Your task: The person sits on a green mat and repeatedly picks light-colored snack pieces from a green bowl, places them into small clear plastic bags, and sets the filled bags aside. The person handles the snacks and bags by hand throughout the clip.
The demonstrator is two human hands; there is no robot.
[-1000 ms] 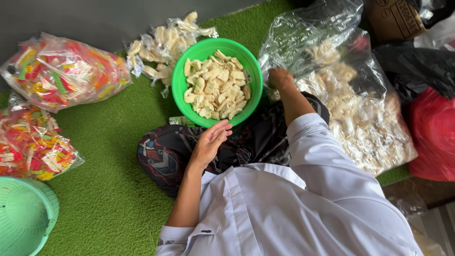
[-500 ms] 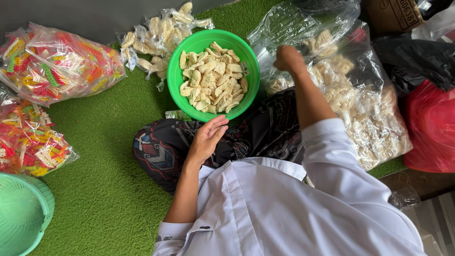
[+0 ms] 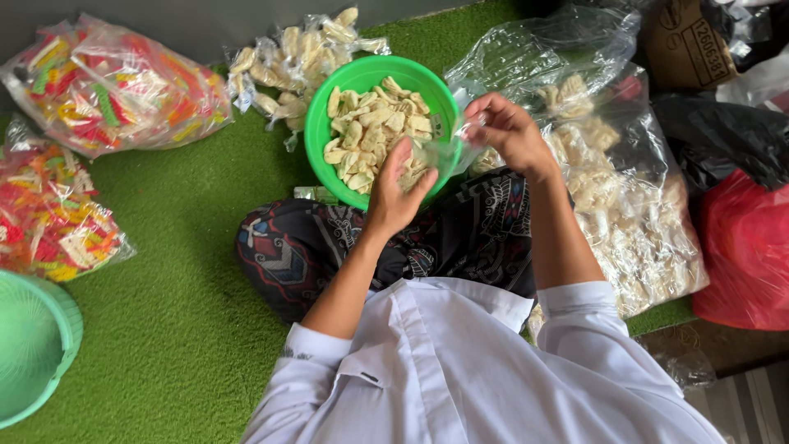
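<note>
A green bowl full of pale, flat crackers stands on the green turf in front of my crossed legs. My left hand reaches over the bowl's near rim, fingers together on the crackers and against the lower edge of a small clear bag. Just right of the bowl, my right hand pinches the top of that bag. The bag is stretched between the two hands over the bowl's right rim.
A large clear sack of the same crackers lies open at the right, with a red bag and a black bag beyond it. Small packed cracker bags lie behind the bowl. Bags of colourful snacks and a pale green basket sit at the left.
My right hand left the large sack and came toward the bowl with a small clear bag. My left hand rose from my lap to the bowl's rim and met the bag.
</note>
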